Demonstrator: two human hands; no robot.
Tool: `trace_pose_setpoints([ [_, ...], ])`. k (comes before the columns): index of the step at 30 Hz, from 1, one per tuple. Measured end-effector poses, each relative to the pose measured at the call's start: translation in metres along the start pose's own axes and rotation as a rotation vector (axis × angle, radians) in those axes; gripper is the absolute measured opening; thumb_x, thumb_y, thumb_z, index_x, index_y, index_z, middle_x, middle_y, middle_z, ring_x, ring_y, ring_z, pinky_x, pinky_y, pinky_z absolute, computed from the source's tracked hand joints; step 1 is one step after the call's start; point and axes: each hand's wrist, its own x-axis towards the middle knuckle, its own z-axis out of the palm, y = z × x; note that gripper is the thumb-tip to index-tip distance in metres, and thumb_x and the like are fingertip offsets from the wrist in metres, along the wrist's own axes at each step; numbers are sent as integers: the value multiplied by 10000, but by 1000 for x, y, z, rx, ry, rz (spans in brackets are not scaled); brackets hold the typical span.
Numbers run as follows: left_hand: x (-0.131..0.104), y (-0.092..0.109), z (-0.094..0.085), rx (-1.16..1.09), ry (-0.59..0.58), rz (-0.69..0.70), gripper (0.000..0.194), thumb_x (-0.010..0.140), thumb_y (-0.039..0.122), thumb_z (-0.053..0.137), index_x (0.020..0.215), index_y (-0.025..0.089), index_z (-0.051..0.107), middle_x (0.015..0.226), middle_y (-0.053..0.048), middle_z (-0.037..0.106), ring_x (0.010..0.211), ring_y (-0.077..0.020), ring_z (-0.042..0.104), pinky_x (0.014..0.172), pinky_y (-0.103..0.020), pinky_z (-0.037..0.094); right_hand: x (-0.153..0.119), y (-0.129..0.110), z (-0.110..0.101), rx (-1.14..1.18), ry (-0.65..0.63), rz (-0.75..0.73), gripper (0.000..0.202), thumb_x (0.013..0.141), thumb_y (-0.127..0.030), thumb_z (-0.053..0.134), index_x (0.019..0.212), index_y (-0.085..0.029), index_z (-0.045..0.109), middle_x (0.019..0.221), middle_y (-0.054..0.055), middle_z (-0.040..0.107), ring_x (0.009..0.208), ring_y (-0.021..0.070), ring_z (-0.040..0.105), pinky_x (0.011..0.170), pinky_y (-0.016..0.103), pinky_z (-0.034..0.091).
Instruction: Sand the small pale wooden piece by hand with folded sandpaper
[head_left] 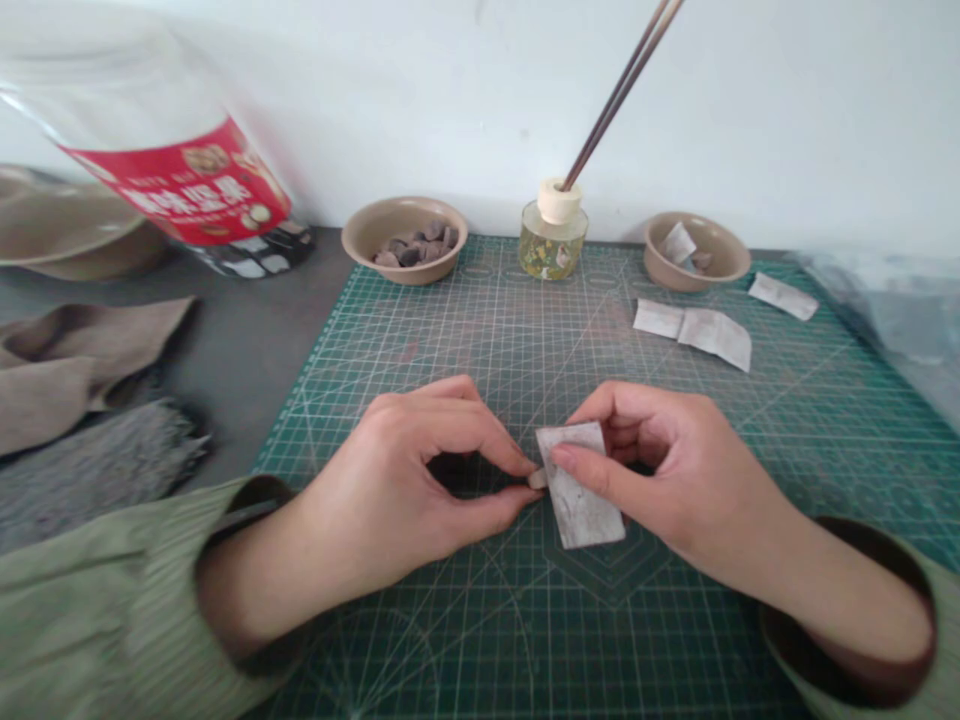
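Observation:
Between the thumb and fingertips of my left hand [420, 480] is a small pale piece [537, 479], mostly covered; its kind cannot be made out. My right hand [667, 470] grips a whitish, worn rectangle that looks like sandpaper [585, 500], thumb on its near face and fingers curled behind. The sandpaper's left edge meets the small piece, and where the two touch is partly hidden. Both hands are closed just above the green cutting mat [480, 620].
Behind the hands stand a bowl of brownish chunks [405, 270], a reed diffuser [553, 240] and a bowl with scraps [697, 275]. Whitish strips [716, 335] lie at right. On the left are a large jar [202, 190], another bowl [82, 250], brown cloth [45, 390] and a grey fuzzy cloth [105, 460].

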Motion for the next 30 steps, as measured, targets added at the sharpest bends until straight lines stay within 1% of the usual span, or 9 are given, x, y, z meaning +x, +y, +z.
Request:
trace_pose_setpoints([
  [4, 1, -1, 0, 3, -33, -32, 192, 1061, 138, 1002, 1013, 315, 943, 996, 46, 988, 898, -194, 869, 819, -329, 680, 1, 4, 4, -138, 4, -67, 213, 995, -309, 1035, 941, -232, 843, 717, -38, 745, 611, 152, 624, 545, 269, 462],
  [9, 1, 0, 0, 10, -40, -54, 201, 1014, 127, 1015, 1009, 320, 958, 957, 40, 965, 872, -198, 864, 808, -328, 681, 1, 7, 8, -227, 43, -152, 187, 1017, -264, 928, 881, -250, 801, 673, -54, 714, 578, 141, 594, 517, 281, 414],
  [13, 1, 1, 0, 2, -30, -55, 192, 1021, 129, 1006, 1012, 313, 955, 940, 48, 947, 854, -178, 849, 795, -308, 658, 0, 6, 8, -271, 42, -179, 183, 1016, -249, 922, 872, -248, 810, 641, -73, 660, 554, 127, 542, 512, 286, 389],
  [15, 1, 1, 1, 1, -24, -73, 186, 1015, 134, 1008, 1004, 312, 954, 947, 47, 943, 853, -174, 846, 788, -302, 651, 0, 6, 8, -278, 47, -186, 177, 1022, -238, 918, 882, -247, 811, 651, -72, 668, 558, 127, 554, 518, 287, 397],
  [19, 1, 1, 1, -2, -37, -87, 178, 1020, 152, 1003, 995, 321, 954, 946, 56, 945, 850, -178, 842, 782, -311, 645, 0, 7, 7, -276, 7, -192, 177, 1035, -255, 930, 895, -241, 822, 659, -70, 673, 553, 125, 554, 508, 287, 398],
  [23, 1, 1, 0, -19, -28, -112, 156, 1014, 167, 995, 984, 315, 956, 947, 48, 942, 853, -178, 847, 790, -307, 647, 1, 8, 6, -293, 52, -207, 185, 1044, -247, 924, 900, -248, 809, 668, -69, 670, 567, 128, 553, 534, 297, 408],
  [27, 1, 0, 0, -28, -41, -137, 150, 1013, 190, 995, 994, 335, 965, 960, 52, 942, 866, -181, 854, 796, -307, 644, 1, 7, 6, -287, 4, -213, 198, 1048, -264, 938, 903, -252, 803, 680, -67, 684, 566, 129, 566, 544, 303, 422],
  [30, 1, 1, 0, -23, -36, -150, 152, 1014, 197, 991, 981, 341, 958, 946, 60, 931, 844, -177, 844, 782, -310, 631, 1, 7, 6, -303, 38, -228, 196, 1055, -243, 922, 901, -251, 802, 668, -75, 675, 559, 122, 555, 560, 304, 435],
])
